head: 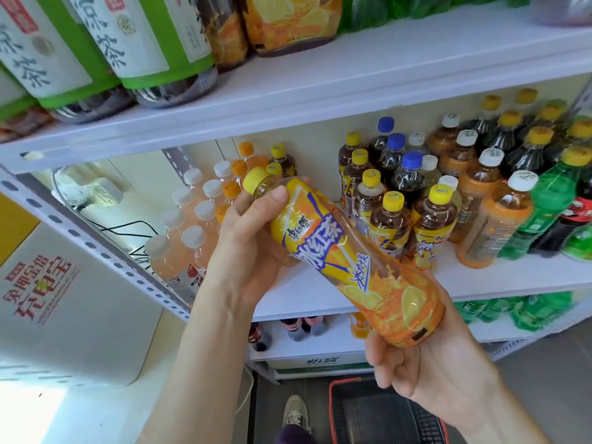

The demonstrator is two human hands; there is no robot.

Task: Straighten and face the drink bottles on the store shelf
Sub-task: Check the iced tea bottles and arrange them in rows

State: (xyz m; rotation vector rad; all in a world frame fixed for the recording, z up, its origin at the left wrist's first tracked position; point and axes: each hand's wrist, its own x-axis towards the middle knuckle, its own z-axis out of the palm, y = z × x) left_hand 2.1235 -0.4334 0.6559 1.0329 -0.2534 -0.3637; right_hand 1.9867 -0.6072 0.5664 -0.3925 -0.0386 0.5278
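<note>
Drink bottles (499, 219) crowd the white store shelf (320, 91). At 11 o'clock stand big green-labelled bottles (144, 43) of dark liquid. At 9 o'clock are white-capped bottles (192, 238) of pale pink drink, and at 2 o'clock yellow-capped ones (390, 219) of brown tea. At 6 o'clock, on the floor, sits a red-rimmed basket (384, 415). At centre, off the shelf board, the iced tea bottle (346, 251) lies tilted, cap toward 10 o'clock. The right hand (426, 370) cups its base with curled fingers. The left hand (250, 241) grips its neck.

Bright even light, curved wide-angle edges, slight softness
</note>
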